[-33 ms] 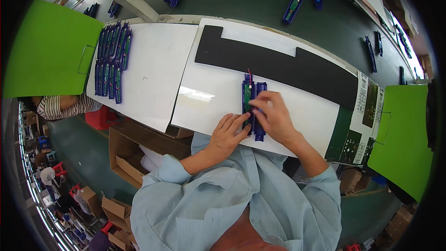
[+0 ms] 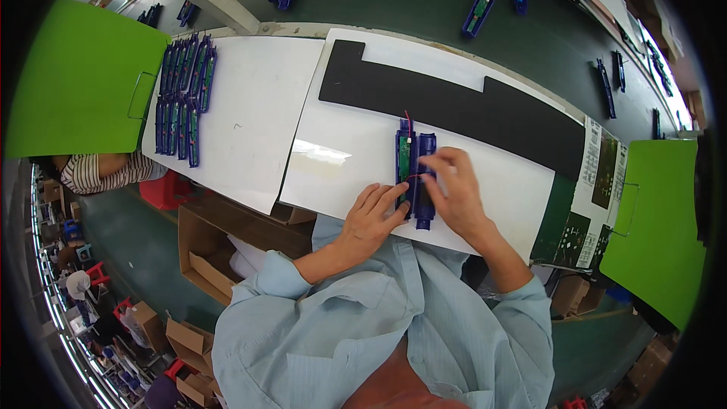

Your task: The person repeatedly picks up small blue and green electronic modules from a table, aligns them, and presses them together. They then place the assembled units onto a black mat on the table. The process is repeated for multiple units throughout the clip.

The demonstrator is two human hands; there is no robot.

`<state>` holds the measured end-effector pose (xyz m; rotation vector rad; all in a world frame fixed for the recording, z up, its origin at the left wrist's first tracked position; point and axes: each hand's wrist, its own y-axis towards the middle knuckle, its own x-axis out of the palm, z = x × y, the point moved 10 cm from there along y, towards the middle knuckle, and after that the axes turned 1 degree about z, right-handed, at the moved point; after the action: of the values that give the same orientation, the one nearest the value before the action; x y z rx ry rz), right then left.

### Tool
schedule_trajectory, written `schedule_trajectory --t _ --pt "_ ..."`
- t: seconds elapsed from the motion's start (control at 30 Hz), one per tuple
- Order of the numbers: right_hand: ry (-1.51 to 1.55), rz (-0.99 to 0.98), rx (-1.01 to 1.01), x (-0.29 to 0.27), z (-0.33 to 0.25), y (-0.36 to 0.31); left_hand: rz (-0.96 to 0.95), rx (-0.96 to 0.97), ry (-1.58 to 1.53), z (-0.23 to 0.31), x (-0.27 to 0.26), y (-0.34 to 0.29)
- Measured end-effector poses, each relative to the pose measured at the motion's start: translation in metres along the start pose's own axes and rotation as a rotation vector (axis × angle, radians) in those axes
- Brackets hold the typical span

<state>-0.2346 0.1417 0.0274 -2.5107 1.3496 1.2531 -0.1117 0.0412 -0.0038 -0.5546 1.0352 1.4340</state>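
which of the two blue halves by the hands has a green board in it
The left half, at the left hand's fingertips: a green board shows inside it, while the right half shows none.

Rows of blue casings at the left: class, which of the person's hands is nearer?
Left. The left hand is to the right of the rows of blue casings and lower in the view; the right hand is also lower, but farther right.

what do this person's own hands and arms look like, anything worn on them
Both the left hand and right hand are bare, without gloves. No watch or bracelet shows. Loose, creased pale blue sleeves end on the forearms, leaving the wrists uncovered. The right fingers are slightly blurred.
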Motion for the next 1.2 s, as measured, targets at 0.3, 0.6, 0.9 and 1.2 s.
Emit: schedule_trajectory --t 0.3,0.6,0.9,1.2 --pt "0.088 -0.331 0.408 0.026 0.009 -0.070 -0.040 0.038 -0.035 0.006 -0.009 0.001" --pt "0.620 -0.299 0.555 -0.013 0.070 0.083 0.115 0.180 0.014 -0.039 -0.076 0.150" --pt "0.016 0.415 0.133 -0.062 0.226 0.221 0.347 0.176 0.287 -0.127 -0.032 0.297" --pt "-0.505 0.290 0.399 -0.083 0.325 0.268 0.279 0.073 0.250 -0.138 0.057 0.340"
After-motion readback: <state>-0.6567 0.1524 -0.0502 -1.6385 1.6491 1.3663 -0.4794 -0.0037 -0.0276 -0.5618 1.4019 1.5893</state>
